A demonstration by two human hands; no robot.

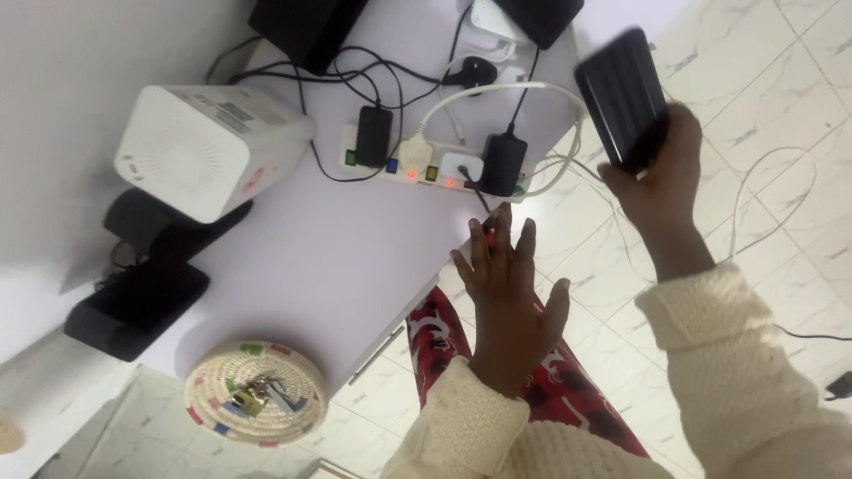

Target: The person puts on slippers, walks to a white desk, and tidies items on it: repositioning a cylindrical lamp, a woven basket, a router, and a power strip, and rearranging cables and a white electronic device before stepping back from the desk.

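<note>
Power bank (623,96), black and ribbed, is held up over the tiled floor (781,106) just off the edge of the white surface (311,257), the fingers of the right hand (661,173) wrapped tight around its lower end. The left hand (508,288) is spread flat with open fingers, empty, its fingertips at the surface's edge just below the white power strip (435,164). Black adapters and a white plug sit in the strip, cables trailing off. Farther left stands a white boxy speaker (200,146), and a woven basket (256,392) with keys rests near the surface's corner.
</note>
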